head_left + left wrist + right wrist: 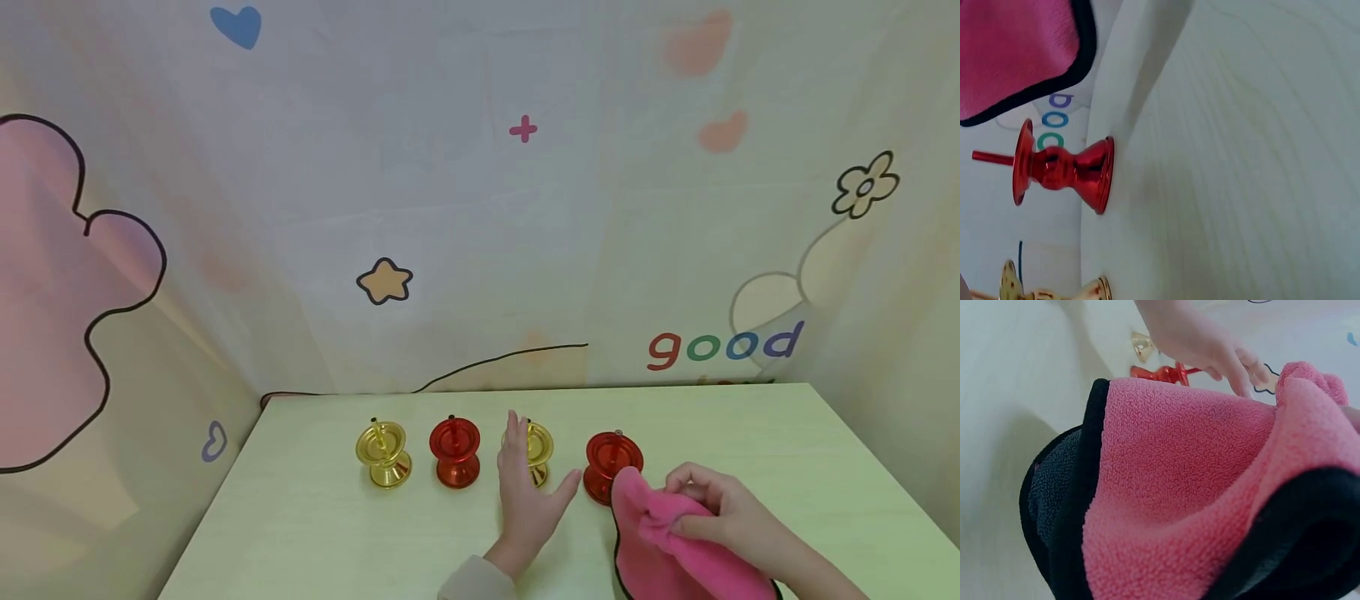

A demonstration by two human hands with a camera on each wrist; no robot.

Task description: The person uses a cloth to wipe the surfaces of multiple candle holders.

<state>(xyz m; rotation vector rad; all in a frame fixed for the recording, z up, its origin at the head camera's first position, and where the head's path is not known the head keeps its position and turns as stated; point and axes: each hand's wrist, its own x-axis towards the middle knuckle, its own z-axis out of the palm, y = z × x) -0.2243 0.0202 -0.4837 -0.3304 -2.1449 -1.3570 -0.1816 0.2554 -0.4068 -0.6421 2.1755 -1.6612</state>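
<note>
My right hand [723, 517] grips a bunched pink cloth [663, 542] with a dark edge. Dark grey shows on the cloth's other face in the right wrist view. The cloth overlaps the base of the rightmost red candlestick [613, 458] in the head view. My left hand [525, 500] is raised with fingers straight and thumb spread, holding nothing. It partly hides a gold candlestick [540, 450] behind it. In the left wrist view a red candlestick [1063, 169] stands upright on the table, with the cloth [1016, 50] beside it.
Farther left in the row stand another red candlestick [454, 450] and another gold candlestick [383, 454]. All are on a pale wooden table [300, 533]. A printed fabric backdrop [450, 208] hangs behind the table's back edge and along both sides.
</note>
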